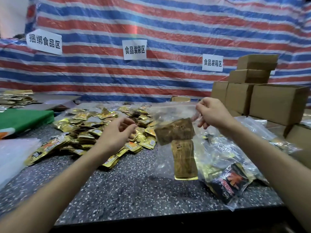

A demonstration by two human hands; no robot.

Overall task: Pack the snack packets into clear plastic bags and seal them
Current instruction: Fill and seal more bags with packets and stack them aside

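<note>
Clear plastic bag (165,115) hangs in the air just right of the frame's centre, pinched at its top edge by the right hand (212,113), whose thumb and fingers curl round the zip strip. Held by that one end, the bag drops free above the speckled countertop (134,185), so the gold snack packets (184,158) inside settle downward, one upright and low, another tilted above it. The left hand (117,132) hovers mid-frame over the loose pile of packets (87,130), fingers loosely curled and, as far as I can see, holding nothing. It seems placed there either to pick up more packets or to cross over to the bag's mouth. The bag looks only part filled, and whether its mouth is closed is lost in the blur. Filled bags (228,180) lie at lower right, close to the cardboard boxes (277,103) at the right edge, probably so finished work sits near the boxing. A stack of empty bags (15,153) sits at the left edge, within easy reach of the left arm
</note>
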